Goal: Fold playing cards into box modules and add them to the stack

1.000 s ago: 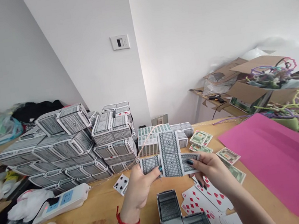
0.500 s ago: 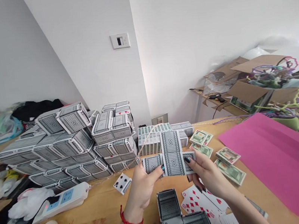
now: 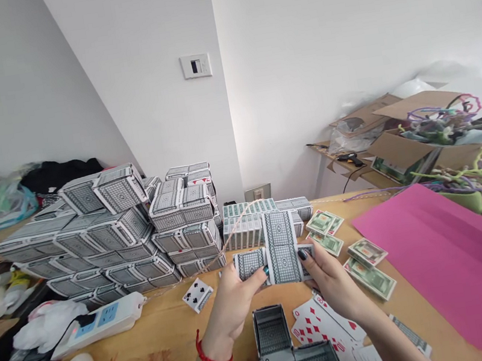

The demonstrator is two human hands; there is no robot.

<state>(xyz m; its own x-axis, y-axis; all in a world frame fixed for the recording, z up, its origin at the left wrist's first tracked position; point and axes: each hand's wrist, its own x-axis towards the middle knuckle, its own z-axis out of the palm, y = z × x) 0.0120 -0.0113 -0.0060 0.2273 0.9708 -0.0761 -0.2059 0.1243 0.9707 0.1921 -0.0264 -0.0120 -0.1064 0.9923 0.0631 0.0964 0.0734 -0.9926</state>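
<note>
Clearly both hands share one piece: the joined cards (image 3: pixel 282 254), an upright column with a card sticking out on either side, held just beyond the open box (image 3: pixel 277 359) and seemingly raised off the table (image 3: pixel 146 336). The left hand (image 3: pixel 233 302) has its grip closed on the left side card, thumb flat across the front; the right hand (image 3: pixel 334 283) pinches the right side card the same way. Most of the supporting fingers are hidden behind. Holding the two ends probably spreads the piece evenly and leaves its middle column uncovered, patterned side toward the person.

The open box, bent like an L, sits directly below the hands, apart from the piece, its hollow side up so the inner walls show. Loose red cards (image 3: pixel 313 323) fan out face up to the right of the open box, perhaps for easy reach. Well beyond its left side, stacked card boxes (image 3: pixel 112 231) rise in layers, likely packed close to save room. Green cards (image 3: pixel 372 277) lie in small overlapping groups beyond and right of the open box; farther right, a pink sheet (image 3: pixel 447 270) lies flat on the table.
</note>
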